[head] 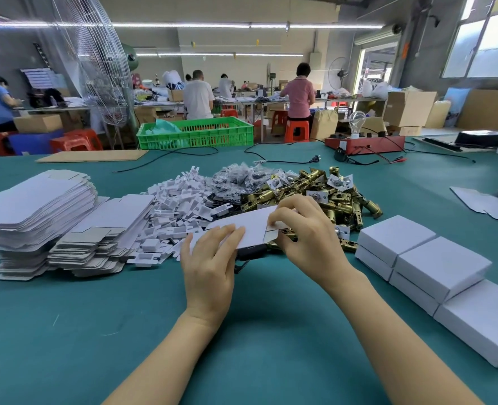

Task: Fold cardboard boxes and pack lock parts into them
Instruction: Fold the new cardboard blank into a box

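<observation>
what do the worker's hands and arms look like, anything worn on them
Both are bare: the left hand and right hand carry no gloves, rings, watch or wristband that shows, and both forearms are uncovered to the bottom edge of the picture, with no sleeve in view.

green crate, red tester box, orange stools

On the green felt table, tall stacks of flat white cardboard blanks lie at the left. Right of them sits a heap of small white card inserts, then, behind both hands, a pile of brass latch parts. Behind the inserts lie what may be dark bagged pieces. Folded white boxes stand stacked at the right.
</observation>
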`<state>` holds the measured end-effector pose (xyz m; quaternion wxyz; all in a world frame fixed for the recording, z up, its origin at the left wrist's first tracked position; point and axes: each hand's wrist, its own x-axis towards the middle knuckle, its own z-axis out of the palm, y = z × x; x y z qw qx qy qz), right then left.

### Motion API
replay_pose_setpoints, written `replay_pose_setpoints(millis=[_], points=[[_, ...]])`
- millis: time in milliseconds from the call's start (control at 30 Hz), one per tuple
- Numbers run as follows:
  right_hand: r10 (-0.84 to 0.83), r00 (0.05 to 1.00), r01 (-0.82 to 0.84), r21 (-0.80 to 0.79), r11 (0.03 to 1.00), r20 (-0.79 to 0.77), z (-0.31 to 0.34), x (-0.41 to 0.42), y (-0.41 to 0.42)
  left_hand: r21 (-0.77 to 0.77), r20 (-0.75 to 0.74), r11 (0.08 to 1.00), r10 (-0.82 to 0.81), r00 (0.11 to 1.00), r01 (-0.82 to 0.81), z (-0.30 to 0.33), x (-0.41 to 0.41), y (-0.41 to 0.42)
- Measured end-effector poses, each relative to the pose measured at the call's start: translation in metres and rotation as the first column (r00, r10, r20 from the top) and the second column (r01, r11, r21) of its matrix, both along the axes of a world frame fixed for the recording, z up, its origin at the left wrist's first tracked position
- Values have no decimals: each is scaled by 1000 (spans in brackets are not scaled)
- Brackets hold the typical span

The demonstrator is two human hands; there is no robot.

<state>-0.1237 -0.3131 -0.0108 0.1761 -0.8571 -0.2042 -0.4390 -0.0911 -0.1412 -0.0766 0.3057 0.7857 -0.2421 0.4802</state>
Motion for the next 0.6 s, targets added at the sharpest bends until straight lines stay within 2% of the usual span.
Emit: replay_pose_setpoints(millis=[167, 333, 467, 600], points=[[-17, 994, 16, -13, 1000, -108, -4, 1, -2, 15, -97, 999, -48, 994, 49, -1, -1, -2], [-17, 993, 19, 20, 1000, -119, -3, 1, -4, -5, -132, 998, -66, 989, 66, 0, -2, -2], [-23, 983, 19, -22, 1000, -184, -2, 1, -3, -14, -156, 996, -94, 983, 94, 3, -3, 1], [-19, 979, 15, -21, 1000, -201, -1, 0, -3, 16, -168, 983, -178, 969, 184, 6, 1, 5]])
